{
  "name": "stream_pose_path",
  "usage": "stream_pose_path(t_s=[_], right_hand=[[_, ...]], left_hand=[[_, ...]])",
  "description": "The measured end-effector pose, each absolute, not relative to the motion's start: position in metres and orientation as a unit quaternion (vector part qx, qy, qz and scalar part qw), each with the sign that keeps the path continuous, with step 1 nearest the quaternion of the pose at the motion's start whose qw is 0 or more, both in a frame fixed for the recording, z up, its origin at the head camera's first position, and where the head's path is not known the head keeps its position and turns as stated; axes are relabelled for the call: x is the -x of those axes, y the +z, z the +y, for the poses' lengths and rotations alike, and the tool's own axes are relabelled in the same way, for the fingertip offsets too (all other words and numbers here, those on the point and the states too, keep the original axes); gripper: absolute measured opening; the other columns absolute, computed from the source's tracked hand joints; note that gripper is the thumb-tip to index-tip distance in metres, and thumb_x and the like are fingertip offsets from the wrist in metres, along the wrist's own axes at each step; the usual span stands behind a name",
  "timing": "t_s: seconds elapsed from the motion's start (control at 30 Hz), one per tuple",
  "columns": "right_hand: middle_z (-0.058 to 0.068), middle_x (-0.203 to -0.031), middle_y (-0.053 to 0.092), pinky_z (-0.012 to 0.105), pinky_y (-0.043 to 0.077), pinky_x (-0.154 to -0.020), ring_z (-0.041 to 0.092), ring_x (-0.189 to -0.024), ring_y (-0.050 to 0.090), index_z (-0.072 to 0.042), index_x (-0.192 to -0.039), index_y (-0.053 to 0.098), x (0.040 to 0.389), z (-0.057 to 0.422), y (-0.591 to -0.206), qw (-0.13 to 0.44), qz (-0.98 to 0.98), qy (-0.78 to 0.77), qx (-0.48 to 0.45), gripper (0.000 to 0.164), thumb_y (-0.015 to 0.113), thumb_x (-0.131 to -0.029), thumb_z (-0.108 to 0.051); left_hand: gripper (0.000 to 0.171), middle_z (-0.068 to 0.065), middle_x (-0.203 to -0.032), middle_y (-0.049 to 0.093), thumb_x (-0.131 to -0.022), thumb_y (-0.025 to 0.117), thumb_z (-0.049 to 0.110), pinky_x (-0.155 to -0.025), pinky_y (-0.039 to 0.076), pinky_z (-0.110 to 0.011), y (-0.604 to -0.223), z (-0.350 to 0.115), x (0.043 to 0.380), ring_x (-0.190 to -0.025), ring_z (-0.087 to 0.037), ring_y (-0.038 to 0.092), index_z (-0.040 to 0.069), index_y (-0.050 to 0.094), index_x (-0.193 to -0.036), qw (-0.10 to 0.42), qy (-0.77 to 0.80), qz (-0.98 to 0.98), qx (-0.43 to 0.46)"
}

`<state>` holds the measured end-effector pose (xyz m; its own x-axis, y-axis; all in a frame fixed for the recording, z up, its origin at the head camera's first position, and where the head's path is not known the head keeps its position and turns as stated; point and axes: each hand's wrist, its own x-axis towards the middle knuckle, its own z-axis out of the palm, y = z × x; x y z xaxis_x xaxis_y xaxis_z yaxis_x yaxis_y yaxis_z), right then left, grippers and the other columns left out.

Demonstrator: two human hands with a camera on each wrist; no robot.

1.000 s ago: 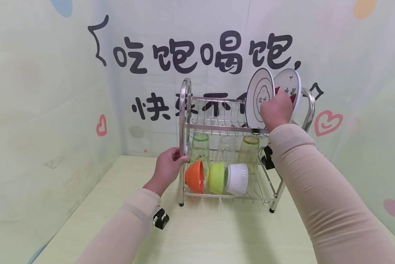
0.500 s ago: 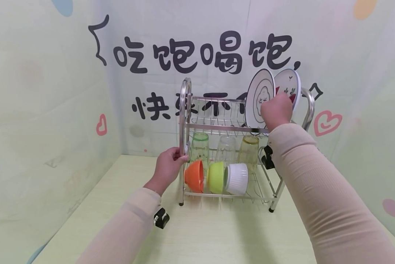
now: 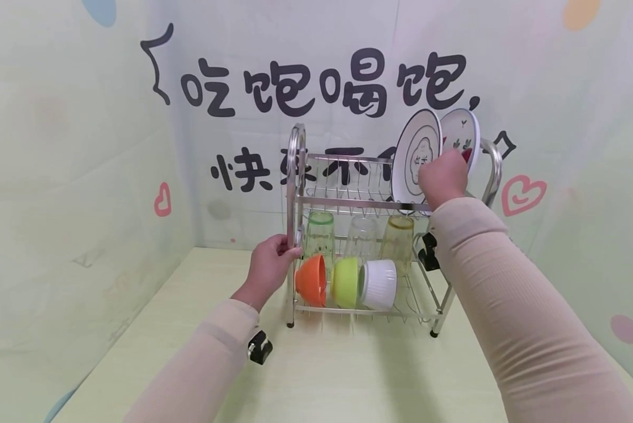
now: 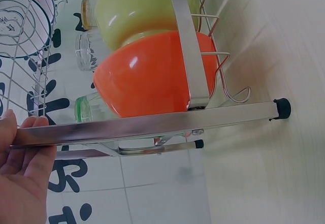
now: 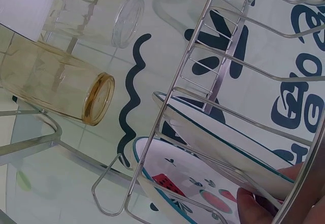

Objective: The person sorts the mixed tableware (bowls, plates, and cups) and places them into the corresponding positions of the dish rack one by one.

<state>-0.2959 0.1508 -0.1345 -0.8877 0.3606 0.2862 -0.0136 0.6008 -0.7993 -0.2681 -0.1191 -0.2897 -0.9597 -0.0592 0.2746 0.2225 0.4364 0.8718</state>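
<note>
A two-tier metal dish rack (image 3: pixel 348 204) stands on the table. My left hand (image 3: pixel 270 267) grips its left upright, fingers and thumb wrapped round the bar in the left wrist view. On the upper tier, my right hand (image 3: pixel 444 176) pinches the edge of a white plate (image 3: pixel 413 155) with a dark rim and a printed centre. In the right wrist view the fingertips (image 5: pixel 251 206) show beside that plate, between it and a second plate (image 5: pixel 177 176) with fruit patterns. Both plates stand on edge among the wires. Part of the grip is hidden behind the hand and wires.
On the lower tier lie an orange bowl (image 3: pixel 311 282), a lime-green bowl (image 3: pixel 345 283) and a white bowl (image 3: pixel 379 285). Behind them stand a green glass (image 3: pixel 320 235), a clear glass (image 3: pixel 362 235) and an amber glass (image 3: pixel 398 238), upside down. A printed cloth (image 3: pixel 274 135) hangs behind.
</note>
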Motion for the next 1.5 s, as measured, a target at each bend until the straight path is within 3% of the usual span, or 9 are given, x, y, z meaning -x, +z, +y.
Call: stream_pose_path(t_s=[0.23, 0.83, 1.5], right_hand=[[0.026, -0.130, 0.053, 0.041, 0.051, -0.087, 0.033, -0.108, 0.054, 0.006, -0.135, 0.041, 0.2939, 0.1502, -0.1341, 0.208, -0.862, 0.452, 0.099, 0.049, 0.043, -0.086, 0.004], [0.024, -0.130, 0.049, 0.036, 0.048, -0.080, 0.031, -0.106, 0.049, 0.006, -0.137, 0.035, 0.2911, 0.1508, -0.1338, 0.199, -0.862, 0.454, 0.104, 0.053, 0.041, -0.085, 0.005], [0.024, -0.146, 0.036, 0.039, 0.049, -0.093, 0.032, -0.119, 0.046, 0.002, -0.149, 0.017, 0.2873, 0.1503, -0.1348, 0.188, -0.850, 0.482, 0.101, 0.069, 0.047, -0.086, -0.002]], left_hand=[[0.025, -0.015, -0.099, 0.066, -0.092, 0.065, 0.014, -0.085, 0.052, -0.041, -0.2905, -0.1197, 0.2692, -0.091, -0.027, 0.061, -0.002, 0.062, -0.112, 0.136, -0.526, -0.838, 0.052], [0.025, -0.016, -0.102, 0.068, -0.092, 0.065, 0.013, -0.086, 0.052, -0.042, -0.2902, -0.1188, 0.2678, -0.094, -0.028, 0.063, -0.002, 0.063, -0.111, 0.139, -0.531, -0.834, 0.056], [0.031, -0.017, -0.108, 0.066, -0.094, 0.063, 0.014, -0.090, 0.051, -0.044, -0.2882, -0.1161, 0.2653, -0.098, -0.029, 0.061, -0.004, 0.059, -0.119, 0.127, -0.533, -0.835, 0.040]])
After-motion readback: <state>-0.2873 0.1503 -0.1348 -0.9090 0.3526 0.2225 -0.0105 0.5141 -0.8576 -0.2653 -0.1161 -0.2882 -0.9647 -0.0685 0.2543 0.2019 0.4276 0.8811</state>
